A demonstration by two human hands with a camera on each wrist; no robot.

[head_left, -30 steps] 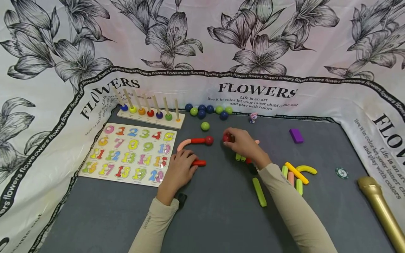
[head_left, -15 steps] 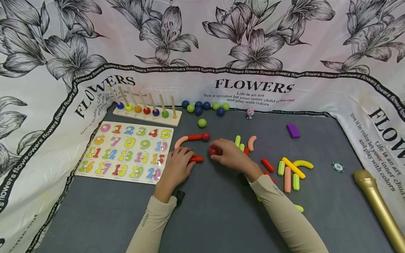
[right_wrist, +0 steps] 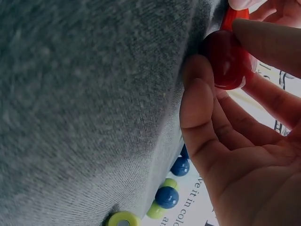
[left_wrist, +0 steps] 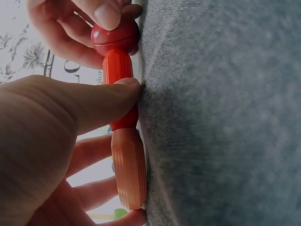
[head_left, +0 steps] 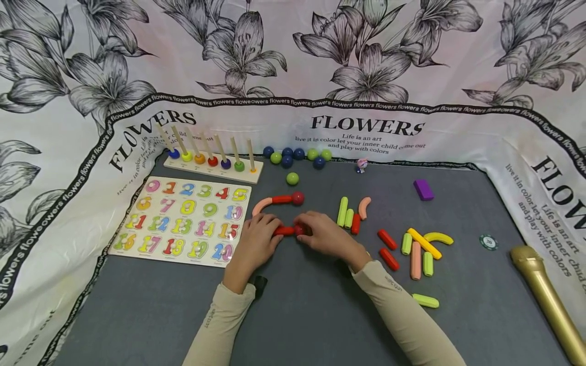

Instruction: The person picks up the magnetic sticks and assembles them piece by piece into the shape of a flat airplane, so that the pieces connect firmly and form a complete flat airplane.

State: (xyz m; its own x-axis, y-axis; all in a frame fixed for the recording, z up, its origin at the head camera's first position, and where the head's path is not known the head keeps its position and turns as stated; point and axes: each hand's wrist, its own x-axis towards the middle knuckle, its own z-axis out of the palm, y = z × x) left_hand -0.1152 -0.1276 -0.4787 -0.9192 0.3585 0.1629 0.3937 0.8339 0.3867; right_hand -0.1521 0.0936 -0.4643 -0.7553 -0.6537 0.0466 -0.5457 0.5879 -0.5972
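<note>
Head view: hands meet mid-mat.
Left hand (head_left: pixel 256 243): thumb and fingers hold the red rod (head_left: pixel 285 231) flat on the grey mat (head_left: pixel 320 315).
Right hand (head_left: pixel 326 236): pinches the red ball (right_wrist: pixel 229 59) against the rod's right end.
Axis: rod runs left-right, ball on its line.
Beyond: pink curve (head_left: pixel 262 206).

The white flowered cloth (head_left: pixel 380 76) reads "FLOWERS" at far centre, far left and right, with "Life is an art / live it in color let your inner child come out / and play with colors" beneath, while the number board (head_left: pixel 185 218) at left carries coloured numerals 0 to 20.
</note>
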